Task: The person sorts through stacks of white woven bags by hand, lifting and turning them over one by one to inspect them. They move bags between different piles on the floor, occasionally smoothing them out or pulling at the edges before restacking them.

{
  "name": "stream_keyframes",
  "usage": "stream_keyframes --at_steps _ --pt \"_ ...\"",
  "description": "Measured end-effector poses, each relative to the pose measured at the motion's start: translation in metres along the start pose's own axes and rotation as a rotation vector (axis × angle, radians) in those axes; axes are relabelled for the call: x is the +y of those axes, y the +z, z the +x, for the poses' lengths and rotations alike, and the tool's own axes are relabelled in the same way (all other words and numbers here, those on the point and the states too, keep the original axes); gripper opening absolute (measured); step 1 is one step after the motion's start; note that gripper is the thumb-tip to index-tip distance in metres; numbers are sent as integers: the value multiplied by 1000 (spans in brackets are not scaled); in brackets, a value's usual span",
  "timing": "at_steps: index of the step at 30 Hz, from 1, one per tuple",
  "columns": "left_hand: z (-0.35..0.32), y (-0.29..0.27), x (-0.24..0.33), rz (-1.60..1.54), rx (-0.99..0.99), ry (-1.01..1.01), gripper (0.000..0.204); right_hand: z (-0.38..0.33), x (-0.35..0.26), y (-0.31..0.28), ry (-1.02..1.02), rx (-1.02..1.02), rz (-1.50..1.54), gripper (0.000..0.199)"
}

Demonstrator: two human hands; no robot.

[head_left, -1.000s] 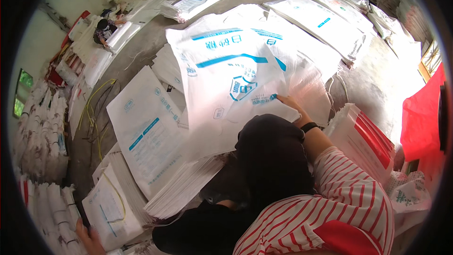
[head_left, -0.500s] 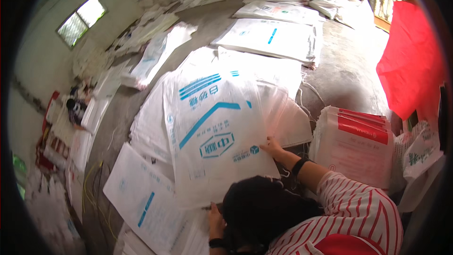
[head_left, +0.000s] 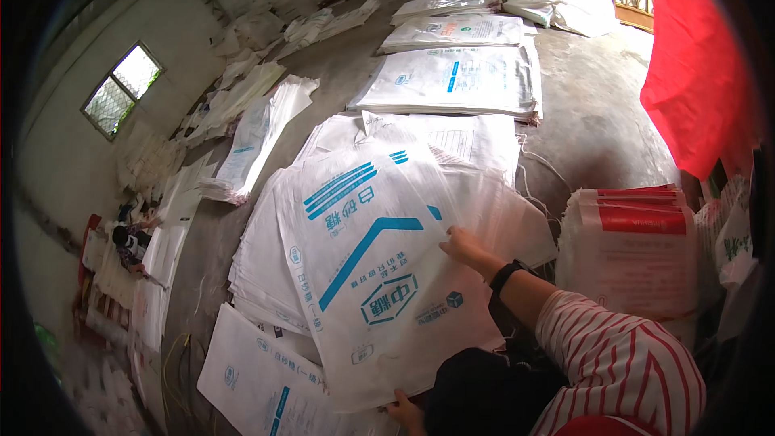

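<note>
A white woven plastic sack (head_left: 379,250) with blue print lies slanted over a fanned stack of similar white sacks (head_left: 262,266). At its right edge is my right hand (head_left: 470,249), with fingers closed on the sack; a black band circles that wrist. My left hand (head_left: 406,413), partly cut off by the lower edge of the picture, pinches the sack's near edge. Beneath and to the left, another blue-printed sack (head_left: 266,383) sticks out. A dark shape (head_left: 484,391) between my arms hides the near right corner.
White sack piles (head_left: 448,81) lie beyond. On the right stand a bundle of red-and-white sacks (head_left: 630,262) and a hanging red cloth (head_left: 694,73). Loose cord (head_left: 537,165) trails on the concrete floor. Far left, another person (head_left: 133,242) is beside a long white pile.
My right hand is farther up the sack's right edge than before. My left hand keeps to the near edge. The view has shifted, showing more of the far room.
</note>
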State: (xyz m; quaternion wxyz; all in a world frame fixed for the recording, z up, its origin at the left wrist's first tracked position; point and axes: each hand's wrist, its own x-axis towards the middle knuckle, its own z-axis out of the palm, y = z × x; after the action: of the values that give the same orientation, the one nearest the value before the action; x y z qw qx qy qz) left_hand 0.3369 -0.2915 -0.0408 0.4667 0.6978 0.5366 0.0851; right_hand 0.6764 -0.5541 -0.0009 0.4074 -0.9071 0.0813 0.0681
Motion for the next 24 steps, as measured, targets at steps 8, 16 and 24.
stream_keyframes --at_steps 8,16,24 --pt "-9 2 26 -215 29 38 35 9 30 -20 120 -85 511 28" --pt "5 -22 11 226 -109 247 56 -1 26 -12 248 -220 585 32" --pt "-6 -18 23 117 -145 123 52 19 -5 9 14 -194 346 34"
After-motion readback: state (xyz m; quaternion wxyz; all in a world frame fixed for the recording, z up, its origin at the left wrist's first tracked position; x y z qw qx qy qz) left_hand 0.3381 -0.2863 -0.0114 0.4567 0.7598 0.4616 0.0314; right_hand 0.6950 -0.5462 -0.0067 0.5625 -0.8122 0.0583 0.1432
